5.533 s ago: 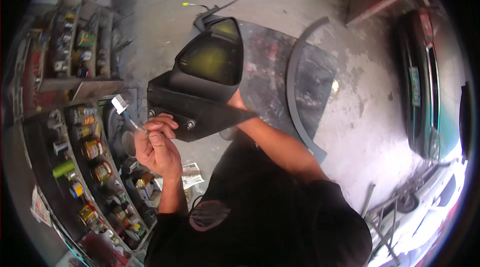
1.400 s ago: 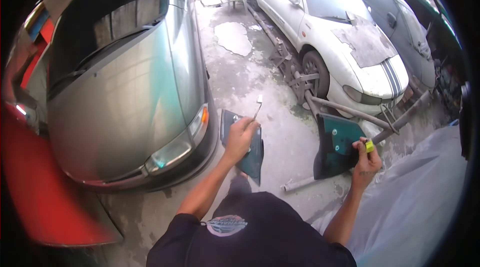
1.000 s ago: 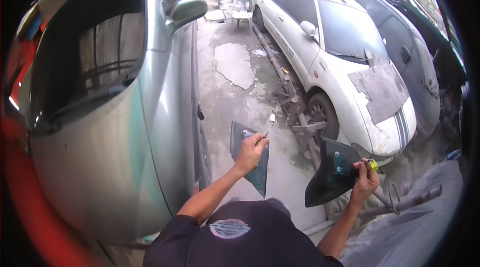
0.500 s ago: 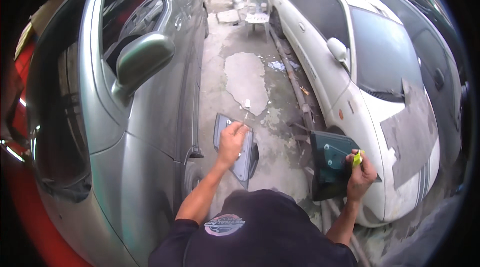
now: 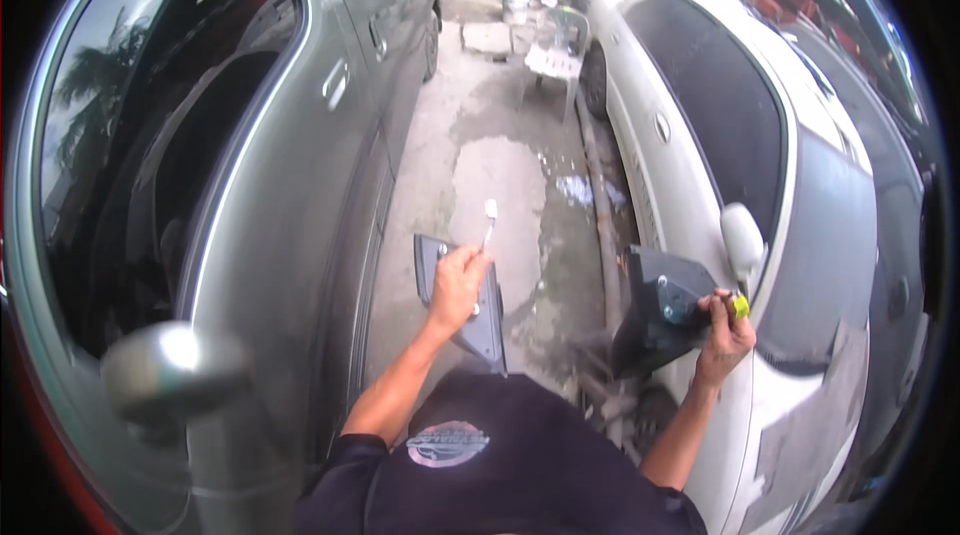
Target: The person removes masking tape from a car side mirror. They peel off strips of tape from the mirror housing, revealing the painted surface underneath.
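My left hand [image 5: 458, 289] is closed in a pinch on a thin lead with a white connector [image 5: 491, 207] at its upper end. Below and behind those fingers hangs a grey car side mirror [image 5: 486, 327], its triangular mounting plate toward me, partly hidden by the hand. On the other side, my right hand [image 5: 726, 343] grips the edge of a second, darker side mirror [image 5: 648, 320] with studs on its plate. A small yellow-green piece [image 5: 740, 306] shows at the right fingertips; what it belongs to is unclear. Both mirrors are held off the ground.
A grey car [image 5: 285, 235] stands close on my left, its own mirror [image 5: 178, 370] blurred near me. To the right is a white car [image 5: 690, 160] with a mirror [image 5: 742, 243]. Ahead, a white chair [image 5: 553, 63] and bucket [image 5: 515, 7] stand on the patched concrete.
I have moved forward between the cars; the grey car's mirror now sits lower in view. Both hands keep hold, and the white connector stands higher above my left hand.
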`<state>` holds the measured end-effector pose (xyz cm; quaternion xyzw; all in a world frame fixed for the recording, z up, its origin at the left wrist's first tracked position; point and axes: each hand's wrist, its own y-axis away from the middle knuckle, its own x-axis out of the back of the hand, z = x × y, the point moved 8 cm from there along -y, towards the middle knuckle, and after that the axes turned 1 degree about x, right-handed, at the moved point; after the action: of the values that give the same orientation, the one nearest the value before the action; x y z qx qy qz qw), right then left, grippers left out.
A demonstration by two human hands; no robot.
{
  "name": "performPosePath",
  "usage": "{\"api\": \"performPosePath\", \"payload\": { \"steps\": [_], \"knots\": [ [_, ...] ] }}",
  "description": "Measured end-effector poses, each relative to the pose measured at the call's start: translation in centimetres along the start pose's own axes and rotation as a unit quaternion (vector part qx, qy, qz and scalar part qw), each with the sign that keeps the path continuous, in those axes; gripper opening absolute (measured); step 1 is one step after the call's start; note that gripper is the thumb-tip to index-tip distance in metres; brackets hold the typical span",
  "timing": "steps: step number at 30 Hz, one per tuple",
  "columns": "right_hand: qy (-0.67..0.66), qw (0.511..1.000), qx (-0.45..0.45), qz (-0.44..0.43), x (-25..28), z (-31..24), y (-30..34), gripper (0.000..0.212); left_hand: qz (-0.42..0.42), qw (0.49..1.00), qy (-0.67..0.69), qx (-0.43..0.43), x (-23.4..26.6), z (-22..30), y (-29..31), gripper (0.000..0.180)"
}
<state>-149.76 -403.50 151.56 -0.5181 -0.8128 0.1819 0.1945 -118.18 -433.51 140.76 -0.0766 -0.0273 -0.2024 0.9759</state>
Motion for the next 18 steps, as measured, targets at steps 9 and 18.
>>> {"api": "performPosePath", "payload": {
  "steps": [9,18],
  "knots": [
    [-0.076,0.997,0.002,-0.004,-30.6,12.8,-31.8,0.014,0.000,1.000,-0.023,-0.010,-2.1,-4.3,-45.4,0.021],
    [0.019,0.994,0.053,-0.096,-62.9,27.5,-66.0,0.014,0.050,0.999,-0.017,0.001,-4.7,-10.6,-90.7,0.020]
  ]
}}
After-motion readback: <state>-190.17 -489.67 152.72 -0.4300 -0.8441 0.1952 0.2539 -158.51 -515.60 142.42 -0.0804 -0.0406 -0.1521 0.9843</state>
